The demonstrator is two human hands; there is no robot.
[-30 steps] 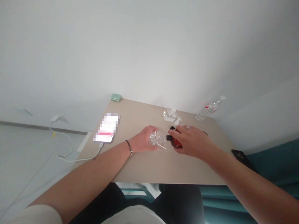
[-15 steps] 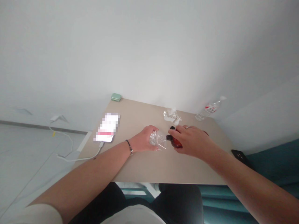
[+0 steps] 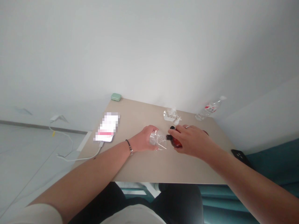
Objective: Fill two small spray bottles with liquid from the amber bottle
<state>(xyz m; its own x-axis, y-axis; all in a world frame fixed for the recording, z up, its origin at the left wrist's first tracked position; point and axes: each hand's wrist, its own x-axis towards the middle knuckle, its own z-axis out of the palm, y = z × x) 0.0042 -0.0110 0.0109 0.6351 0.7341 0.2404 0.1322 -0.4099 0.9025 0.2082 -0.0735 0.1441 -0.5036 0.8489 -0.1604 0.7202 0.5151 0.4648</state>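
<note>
My left hand (image 3: 149, 138) is closed round a clear plastic cup (image 3: 158, 140), with the thumb on the near side. In my right hand (image 3: 189, 138), fingers wrapped over it, lies a bottle of dark red-brown liquid (image 3: 176, 143). The bottle is tipped on its side, and its black neck (image 3: 168, 137) points left at the cup. Whether neck and cup touch, I cannot tell. A small round black piece (image 3: 172, 127) shows by my right fingertips. Most of the bottle is hidden under the hand.
Crumpled clear wrapping (image 3: 171, 115) lies behind the hands. At the back right stands a clear labelled bottle (image 3: 210, 109). A phone (image 3: 107, 127) on a white cable (image 3: 93, 155) lies left; a green case (image 3: 116, 97) sits at the back corner. A black device (image 3: 239, 155) is at the right edge.
</note>
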